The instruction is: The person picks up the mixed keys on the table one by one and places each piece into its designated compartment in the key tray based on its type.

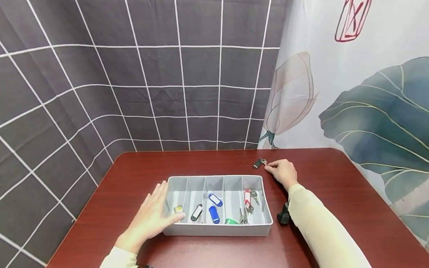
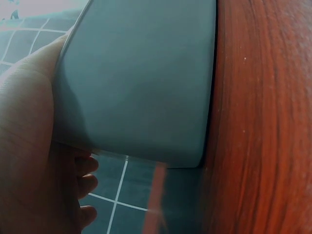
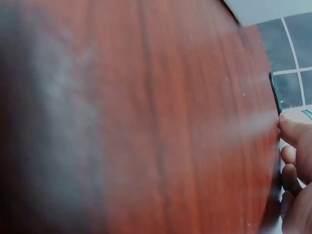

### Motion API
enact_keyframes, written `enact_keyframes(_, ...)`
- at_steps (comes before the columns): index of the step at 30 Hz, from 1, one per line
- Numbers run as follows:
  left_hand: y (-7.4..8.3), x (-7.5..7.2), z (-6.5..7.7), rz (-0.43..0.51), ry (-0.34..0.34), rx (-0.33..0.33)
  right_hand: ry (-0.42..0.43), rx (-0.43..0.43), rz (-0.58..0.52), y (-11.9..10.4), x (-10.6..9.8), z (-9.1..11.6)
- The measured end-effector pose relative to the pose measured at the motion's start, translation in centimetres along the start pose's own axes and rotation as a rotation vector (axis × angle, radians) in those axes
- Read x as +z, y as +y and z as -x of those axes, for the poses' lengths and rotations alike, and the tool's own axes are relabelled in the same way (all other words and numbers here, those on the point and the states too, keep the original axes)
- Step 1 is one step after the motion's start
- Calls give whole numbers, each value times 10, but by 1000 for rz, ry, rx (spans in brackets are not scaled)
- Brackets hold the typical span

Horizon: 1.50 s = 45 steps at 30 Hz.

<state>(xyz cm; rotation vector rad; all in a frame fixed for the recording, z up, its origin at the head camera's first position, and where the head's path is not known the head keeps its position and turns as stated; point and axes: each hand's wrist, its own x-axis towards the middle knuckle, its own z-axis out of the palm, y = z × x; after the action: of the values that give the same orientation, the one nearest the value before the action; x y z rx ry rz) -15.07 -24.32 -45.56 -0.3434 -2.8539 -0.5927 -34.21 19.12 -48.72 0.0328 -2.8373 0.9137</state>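
Note:
A grey divided tray (image 1: pixel 216 231) stands on the table, with keys and coloured tags in its compartments. My left hand (image 1: pixel 154 212) rests against the tray's left end, fingers straight and thumb over the near left corner. The left wrist view shows the tray's outer wall (image 2: pixel 136 83) beside that hand. Beyond the tray's far right corner, my right hand (image 1: pixel 284 172) pinches a key (image 1: pixel 264 161) with a black tag (image 1: pixel 257 164) at its fingertips. In the right wrist view the black tag (image 3: pixel 275 91) lies on the table just past the fingers.
Inside the tray are a yellow tag (image 1: pixel 178 208), a black tag (image 1: pixel 196 212), two blue tags (image 1: pixel 214 214), a green tag (image 1: pixel 231 221) and a red tag (image 1: pixel 247 196). A dark gridded curtain (image 1: pixel 200 67) hangs behind the brown table (image 1: pixel 207 256).

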Motion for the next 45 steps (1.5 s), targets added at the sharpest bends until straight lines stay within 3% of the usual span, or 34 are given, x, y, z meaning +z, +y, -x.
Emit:
enact_keyframes(12, 2, -1, -1, -9, 2, 3, 47, 3, 9, 6, -6, -2)
enact_keyframes(27, 0, 0, -1, -3, 1, 6, 7, -11, -5, 27, -26, 19)
enact_keyframes(34, 2, 0, 0, 7, -9, 3, -32, -32, -5, 40, -33, 31)
enact_keyframes(45, 1, -1, -2, 13, -19, 0, -171, 33, -61, 46, -45, 49)
